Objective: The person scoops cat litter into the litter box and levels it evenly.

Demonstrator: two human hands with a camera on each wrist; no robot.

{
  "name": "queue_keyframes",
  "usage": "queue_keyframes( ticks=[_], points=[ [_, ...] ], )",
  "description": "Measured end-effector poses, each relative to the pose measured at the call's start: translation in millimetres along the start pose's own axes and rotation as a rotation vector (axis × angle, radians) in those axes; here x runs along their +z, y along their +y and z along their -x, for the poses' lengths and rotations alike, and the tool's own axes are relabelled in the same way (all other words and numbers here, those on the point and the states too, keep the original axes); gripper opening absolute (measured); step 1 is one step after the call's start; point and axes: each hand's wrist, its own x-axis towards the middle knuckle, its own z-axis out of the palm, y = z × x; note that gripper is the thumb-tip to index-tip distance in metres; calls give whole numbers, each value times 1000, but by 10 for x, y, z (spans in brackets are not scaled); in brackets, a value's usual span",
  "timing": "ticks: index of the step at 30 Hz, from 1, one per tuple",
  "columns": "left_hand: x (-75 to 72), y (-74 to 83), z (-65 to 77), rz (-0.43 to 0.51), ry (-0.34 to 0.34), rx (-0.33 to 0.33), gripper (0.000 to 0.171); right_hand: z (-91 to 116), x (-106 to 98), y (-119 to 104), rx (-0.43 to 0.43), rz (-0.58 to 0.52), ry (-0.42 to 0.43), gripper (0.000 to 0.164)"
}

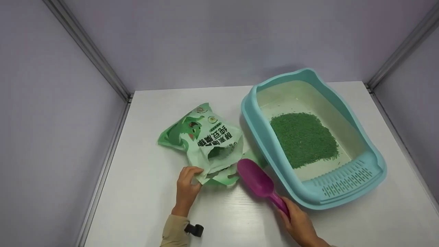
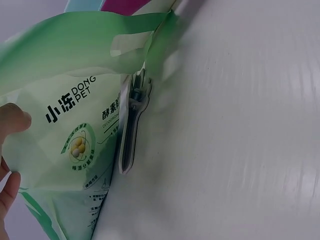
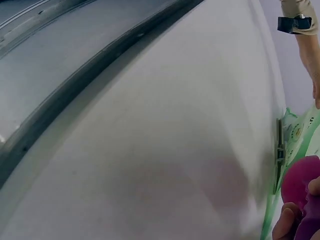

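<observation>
A green and white cat litter bag (image 1: 187, 135) lies on the table with its torn mouth gaping toward the near right. My left hand (image 1: 187, 187) pinches the bag's near edge between thumb and fingers; the left wrist view shows the printed side of the bag (image 2: 75, 110). In my right hand (image 1: 298, 221) is the handle of a magenta scoop (image 1: 255, 176). The scoop's bowl appears empty and is beside the bag's mouth, left of a light-blue litter box (image 1: 265, 137). Green litter pellets (image 1: 303, 139) cover part of the box's floor.
A slim grey tool (image 2: 131, 130), perhaps a cutter, is beside the bag in the left wrist view. The litter box's slotted lip (image 1: 346, 183) faces the near right. Pale walls (image 1: 233, 44) enclose the white table (image 1: 137, 192) at the back and sides.
</observation>
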Motion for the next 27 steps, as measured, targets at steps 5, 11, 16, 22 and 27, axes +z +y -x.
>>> queue_keyframes(
  ticks=[5, 11, 16, 22, 27],
  points=[
    [-16, 9, 1, -2, 0, 1, 35, 5, 13, 53, 117, 11, -97, 37],
    [-38, 0, 2, -39, -5, -8, 41, 32, 35, 84, 144, 12, -104, 35],
    [-40, -14, 5, -57, 5, -5, 40, 52, 56, 85, 187, 6, -131, 37],
    [-42, -27, 15, -27, 9, -7, 36, 24, 61, 61, 268, 3, -211, 36],
    [-52, -40, 29, -42, 2, -10, 39, 3, 79, 55, 274, 12, -228, 33]
  ],
)
